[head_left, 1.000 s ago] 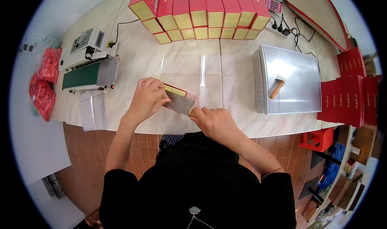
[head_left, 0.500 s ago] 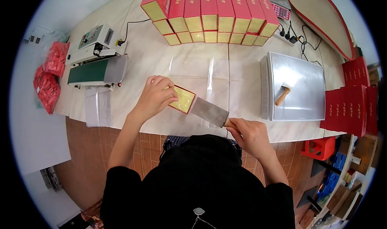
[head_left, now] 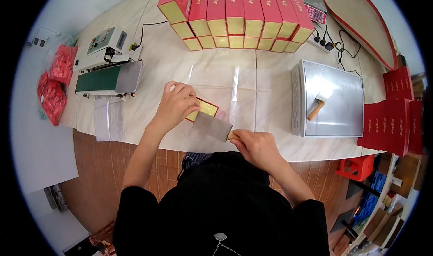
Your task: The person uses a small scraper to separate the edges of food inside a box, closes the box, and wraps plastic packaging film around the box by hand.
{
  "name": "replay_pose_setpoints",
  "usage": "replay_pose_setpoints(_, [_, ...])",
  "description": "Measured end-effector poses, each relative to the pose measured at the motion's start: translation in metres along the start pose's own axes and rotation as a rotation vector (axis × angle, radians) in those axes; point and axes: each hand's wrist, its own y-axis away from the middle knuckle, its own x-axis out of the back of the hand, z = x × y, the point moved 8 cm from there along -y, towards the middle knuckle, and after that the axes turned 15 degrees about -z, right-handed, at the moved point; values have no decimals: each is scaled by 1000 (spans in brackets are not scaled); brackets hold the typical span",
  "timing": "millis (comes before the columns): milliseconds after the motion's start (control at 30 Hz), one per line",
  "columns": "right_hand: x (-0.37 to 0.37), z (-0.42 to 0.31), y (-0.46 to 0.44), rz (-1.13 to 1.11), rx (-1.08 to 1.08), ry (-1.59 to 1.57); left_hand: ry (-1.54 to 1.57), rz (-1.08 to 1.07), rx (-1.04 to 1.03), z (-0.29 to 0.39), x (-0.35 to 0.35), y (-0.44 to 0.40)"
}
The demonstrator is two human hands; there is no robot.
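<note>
Metal scraper [head_left: 212, 126], handle [head_left: 232, 135] clasped by right hand [head_left: 256, 148]; left hand [head_left: 177, 105], grip closed on yellow-faced box [head_left: 207, 107].

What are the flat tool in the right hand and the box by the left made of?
The flat tool has a grey blade, apparently dull metal, and a tan handle, probably smooth wood. The box seems cardboard, judging by its straight red edges; its yellow face shines, perhaps from film.

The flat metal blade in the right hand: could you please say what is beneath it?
Beyond the blade, a red-edged yellow box shows, partly hidden by the left hand; whatever lies directly beneath is covered.
</note>
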Motion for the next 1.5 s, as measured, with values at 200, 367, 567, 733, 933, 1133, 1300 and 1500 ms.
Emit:
replay_pose_setpoints(200, [3,7,-4,19,-46,68,-50,56,14,0,3,3])
replay_pose_setpoints(367, [6,13,-11,15,-87,78,-36,103,74,-2,9,4])
replay_pose_setpoints(567, [5,12,-17,49,-62,69,100,161,0,10,27,-14])
replay_pose_setpoints(733, [6,11,-17,101,-58,103,12,27,-86,9,8,-18])
replay_pose_setpoints(933, [-2,13,-16,42,-154,105,-54,27,-150,18,-3,-3])
replay_pose_setpoints(1133, [5,12,-19,24,-148,116,-33,-8,-104,12,-5,4])
replay_pose_setpoints(1300, [37,26,18,65,-104,-136,191,229,244,-41,4,55])
replay_pose_setpoints(1500, [91,135,137,402,-778,-210,922,119,284,-84,-80,85])
